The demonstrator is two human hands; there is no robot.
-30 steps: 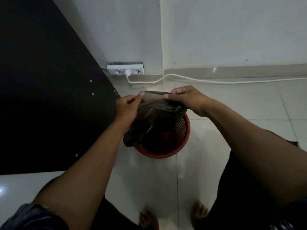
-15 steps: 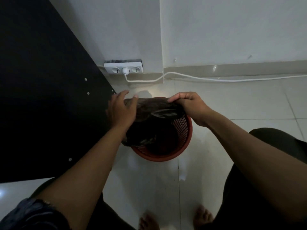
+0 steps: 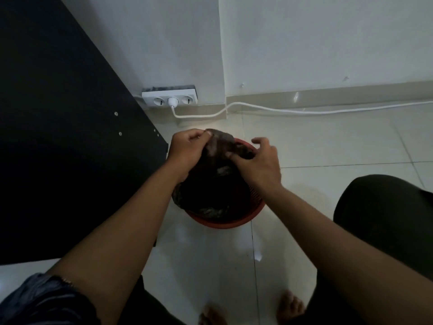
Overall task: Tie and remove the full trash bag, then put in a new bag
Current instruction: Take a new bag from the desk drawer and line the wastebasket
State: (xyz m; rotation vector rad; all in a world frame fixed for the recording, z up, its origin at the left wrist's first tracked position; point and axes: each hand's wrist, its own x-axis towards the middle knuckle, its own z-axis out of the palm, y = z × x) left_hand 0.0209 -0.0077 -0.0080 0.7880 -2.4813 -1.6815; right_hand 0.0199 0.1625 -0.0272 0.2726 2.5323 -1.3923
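1. My left hand (image 3: pixel 185 152) pinches a gathered fold of the dark trash bag (image 3: pixel 210 184) at its top, thumb and forefinger closed on the plastic, the other fingers curled in behind them.
2. My right hand (image 3: pixel 257 165) rests on the bag's right side: the thumb presses into the plastic, while the other fingers are spread apart and lifted above the rim (they are a little blurred).
3. The bag sits inside the red basket (image 3: pixel 225 222), its top drawn up above the rim between my two hands, with crinkled plastic draped over the near and left edge.
4. The basket stands on the pale tiled floor (image 3: pixel 328 141), near the corner where the two walls meet and just beside the black panel (image 3: pixel 58 137) on my left.
5. A white power strip (image 3: pixel 169 100) lies on the floor against the wall beyond the basket, with a white cable (image 3: pixel 293 110) running right along the skirting.
6. My bare feet (image 3: pixel 290 306) show at the floor's near edge.
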